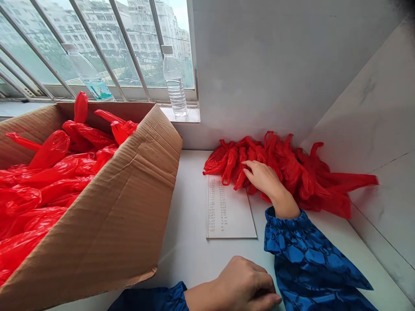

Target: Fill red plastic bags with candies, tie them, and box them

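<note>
My right hand (266, 178) reaches over a heap of red plastic bags (285, 166) lying against the wall. Its fingers are stretched out to the left, with the fingertips at the bunched bags; I see no firm grip on any of them. Under the front of the heap lies an open notebook page (233, 216) with handwritten columns, partly covered by the bags. Near the bottom edge, my left hand (244, 283) rests with curled fingers and nothing visible in it. Both wrists are in blue patterned elastic sleeves.
A large open cardboard box (129, 190) full of red plastic bags (61, 172) stands on the left of the white table (189, 216). A water bottle (175, 82) stands on the sill by the barred window, and another bottle (97, 86) leans behind the box. Walls close in the back and right.
</note>
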Available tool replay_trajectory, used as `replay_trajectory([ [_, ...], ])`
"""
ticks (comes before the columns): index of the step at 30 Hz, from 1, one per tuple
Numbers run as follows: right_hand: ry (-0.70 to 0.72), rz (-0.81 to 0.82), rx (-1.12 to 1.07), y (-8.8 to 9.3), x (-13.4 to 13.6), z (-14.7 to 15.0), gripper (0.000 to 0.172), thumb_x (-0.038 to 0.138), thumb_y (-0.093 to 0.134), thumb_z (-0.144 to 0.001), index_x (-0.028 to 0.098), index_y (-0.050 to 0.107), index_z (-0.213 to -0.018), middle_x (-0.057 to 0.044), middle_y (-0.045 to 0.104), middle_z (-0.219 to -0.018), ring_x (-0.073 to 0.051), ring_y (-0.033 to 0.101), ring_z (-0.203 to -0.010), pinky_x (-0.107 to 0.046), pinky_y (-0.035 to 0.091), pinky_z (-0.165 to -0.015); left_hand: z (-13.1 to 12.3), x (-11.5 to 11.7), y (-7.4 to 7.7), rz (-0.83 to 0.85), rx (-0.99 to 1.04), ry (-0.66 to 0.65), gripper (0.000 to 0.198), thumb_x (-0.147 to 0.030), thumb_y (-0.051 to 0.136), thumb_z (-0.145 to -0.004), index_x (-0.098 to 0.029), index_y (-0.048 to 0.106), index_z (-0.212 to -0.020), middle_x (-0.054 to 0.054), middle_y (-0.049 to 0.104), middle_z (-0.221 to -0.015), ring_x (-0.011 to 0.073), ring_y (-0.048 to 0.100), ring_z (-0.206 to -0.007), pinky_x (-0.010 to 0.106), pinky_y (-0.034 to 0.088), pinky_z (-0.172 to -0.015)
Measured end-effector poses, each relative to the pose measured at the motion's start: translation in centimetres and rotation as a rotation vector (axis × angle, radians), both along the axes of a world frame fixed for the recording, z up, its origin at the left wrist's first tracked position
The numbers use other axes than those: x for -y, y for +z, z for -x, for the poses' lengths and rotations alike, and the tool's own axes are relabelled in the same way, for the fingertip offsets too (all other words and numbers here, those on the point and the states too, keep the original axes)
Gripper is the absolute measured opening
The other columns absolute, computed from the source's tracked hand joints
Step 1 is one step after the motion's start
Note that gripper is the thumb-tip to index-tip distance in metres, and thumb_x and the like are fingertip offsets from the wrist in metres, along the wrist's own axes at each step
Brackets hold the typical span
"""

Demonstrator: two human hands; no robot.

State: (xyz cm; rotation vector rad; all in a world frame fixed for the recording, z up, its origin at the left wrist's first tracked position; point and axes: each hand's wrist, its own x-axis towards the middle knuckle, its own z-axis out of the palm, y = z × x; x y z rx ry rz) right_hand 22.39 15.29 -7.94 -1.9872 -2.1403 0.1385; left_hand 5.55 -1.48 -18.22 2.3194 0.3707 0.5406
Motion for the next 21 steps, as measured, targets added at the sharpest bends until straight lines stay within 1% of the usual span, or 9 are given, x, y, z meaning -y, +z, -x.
replay_trajectory([
  [4,-0.007,0.001,-0.007,0.02,-0.01,0.04,0.039,0.028,0.045,-0.102,0.021,0.061,-0.138,-0.011,0.068,-0.133,-0.032,0.067,-0.116,-0.043,0.052,-0.093,0.01,-0.04,0.1,0.005,-0.005,-0.009,0.022,-0.028,0.066,-0.092,-0.017,0.063,-0.074,-0.001,0.068,-0.067,0.0096,0.058,-0.055,0.021,0.036,-0.049],
  [9,-0.013,-0.006,-0.021,0.01,0.05,0.12,0.038,0.031,0.046,-0.103,0.023,0.061,-0.136,-0.01,0.07,-0.131,-0.032,0.068,-0.115,-0.042,0.052,-0.09,-0.08,-0.04,-0.44,-0.006,0.002,-0.009,0.021,-0.03,0.065,-0.092,-0.018,0.063,-0.075,-0.001,0.067,-0.066,0.0104,0.059,-0.056,0.022,0.039,-0.051],
  [12,-0.021,-0.024,-0.035,0.06,0.09,0.25,0.037,0.037,0.045,-0.104,0.023,0.065,-0.132,-0.01,0.072,-0.126,-0.033,0.069,-0.112,-0.042,0.052,-0.088,-0.12,-0.02,-0.67,-0.002,0.016,-0.015,0.021,-0.031,0.062,-0.094,-0.017,0.064,-0.077,0.0,0.067,-0.067,0.0104,0.059,-0.056,0.022,0.039,-0.051],
  [16,-0.05,-0.069,-0.065,0.3,0.12,0.43,0.037,0.044,0.046,-0.103,0.023,0.071,-0.121,-0.01,0.075,-0.119,-0.033,0.071,-0.108,-0.041,0.053,-0.085,-0.11,0.02,-0.6,-0.002,-0.005,-0.01,0.02,-0.031,0.064,-0.093,-0.017,0.066,-0.079,0.0,0.067,-0.067,0.0102,0.059,-0.057,0.021,0.04,-0.051],
  [21,-0.1,-0.143,-0.133,0.47,-0.01,0.28,0.035,0.044,0.053,-0.1,0.022,0.075,-0.116,-0.009,0.076,-0.118,-0.033,0.071,-0.107,-0.04,0.054,-0.086,0.0,0.03,-0.31,0.01,-0.003,0.007,0.022,-0.032,0.066,-0.092,-0.017,0.065,-0.076,-0.001,0.068,-0.067,0.0098,0.058,-0.056,0.02,0.039,-0.051],
])
